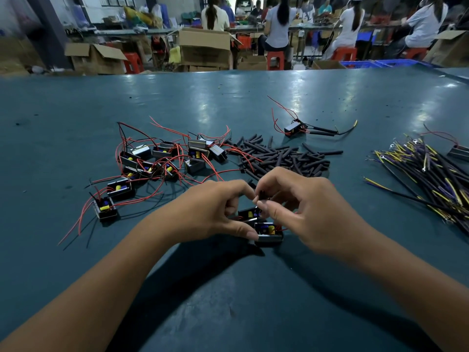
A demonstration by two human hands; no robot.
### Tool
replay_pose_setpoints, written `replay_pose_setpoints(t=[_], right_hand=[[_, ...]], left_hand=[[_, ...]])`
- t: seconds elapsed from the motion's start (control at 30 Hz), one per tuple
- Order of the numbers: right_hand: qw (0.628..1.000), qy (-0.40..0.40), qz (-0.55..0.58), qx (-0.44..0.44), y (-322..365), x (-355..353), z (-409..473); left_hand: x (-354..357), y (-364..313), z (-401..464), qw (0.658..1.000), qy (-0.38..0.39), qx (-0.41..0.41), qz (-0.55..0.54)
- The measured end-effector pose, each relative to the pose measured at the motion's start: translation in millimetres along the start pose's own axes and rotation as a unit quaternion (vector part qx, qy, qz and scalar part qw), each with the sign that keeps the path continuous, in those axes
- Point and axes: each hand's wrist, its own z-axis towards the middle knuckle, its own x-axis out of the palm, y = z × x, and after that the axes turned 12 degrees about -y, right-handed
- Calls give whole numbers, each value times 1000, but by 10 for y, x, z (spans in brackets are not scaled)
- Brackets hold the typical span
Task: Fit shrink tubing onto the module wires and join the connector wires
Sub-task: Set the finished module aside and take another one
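Black tubing piece [261,194] pinched by both the left hand [215,212] and right hand [304,212] above two open-cased modules [269,231]

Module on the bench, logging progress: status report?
Both hands pinching a tubing piece. Two modules beneath, wires not yet sleeved. Nothing blocking.

Left hand [218,209] curled, right hand [299,204] pinching, fingertips meeting

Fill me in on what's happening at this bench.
A person works over two modules on the green table. The right hand pinches a short black tubing piece; the left hand pinches beside it, contents hidden. Loose tubing, more modules and connector wires lie beyond.
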Motion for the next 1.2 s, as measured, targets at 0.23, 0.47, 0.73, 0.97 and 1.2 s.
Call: replay_pose_setpoints(t=[0.23, 0.47, 0.73, 0.97, 1.2], right_hand=[[998, -19, 36, 48, -75, 9, 1], [1000, -6, 0, 9, -14, 35, -9], [959, 141, -243, -43, -21, -37, -28], [937, 166, -306, -28, 59, 13, -61], [908, 184, -377, -11, 56, 34, -55]], left_hand=[[-71, 72, 5, 998, 51, -44, 12], [-169, 100, -13, 996, 69, -18, 43], [-110, 37, -4, 995, 63, 22, 75], [-77, 13, -19, 993, 66, 2, 96], [25, -10, -9, 991, 44, -15, 126]])
